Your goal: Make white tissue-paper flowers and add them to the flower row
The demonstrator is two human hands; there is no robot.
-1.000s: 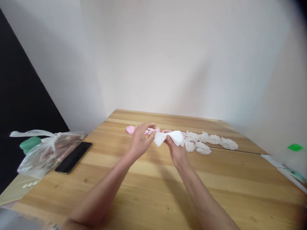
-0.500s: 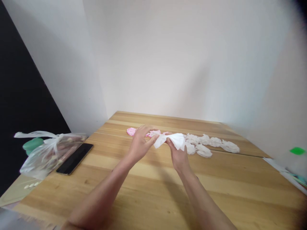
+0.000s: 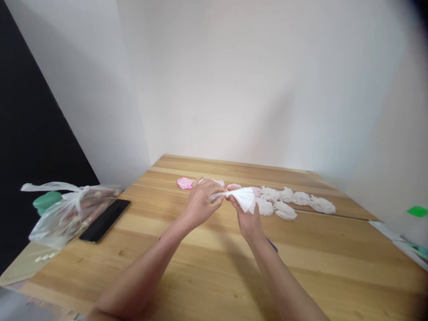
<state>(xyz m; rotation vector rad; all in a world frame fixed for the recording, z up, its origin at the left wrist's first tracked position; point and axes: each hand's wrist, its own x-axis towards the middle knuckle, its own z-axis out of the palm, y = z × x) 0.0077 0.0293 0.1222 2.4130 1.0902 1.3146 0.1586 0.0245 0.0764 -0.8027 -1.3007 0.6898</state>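
Observation:
Above the middle of the table, a thin white tissue [image 3: 244, 198] is bunched between my two hands. My left hand [image 3: 202, 200] is closed on its narrow, twisted end at the left. Thumb and fingers of my right hand [image 3: 248, 220] pinch it near the gathered middle, and the tissue fans out over that hand. Just behind and to the right lie several crumpled white bundles [image 3: 286, 210] of similar thin material in rough rows. Pink bundles [image 3: 185, 183] sit behind my left hand, which partly hides them.
On the wooden table [image 3: 187, 276], a black phone [image 3: 105, 220] lies at the left edge. Beside it is a knotted clear plastic bag [image 3: 72, 214] with a green round thing [image 3: 47, 200]. A dark blue object [image 3: 272, 244] peeks out by my right forearm. Walls stand behind the table.
My left hand has turned and moved slightly right, closing on the tissue's left end, which was spread and is now drawn into a narrow twist. My right hand keeps its grip.

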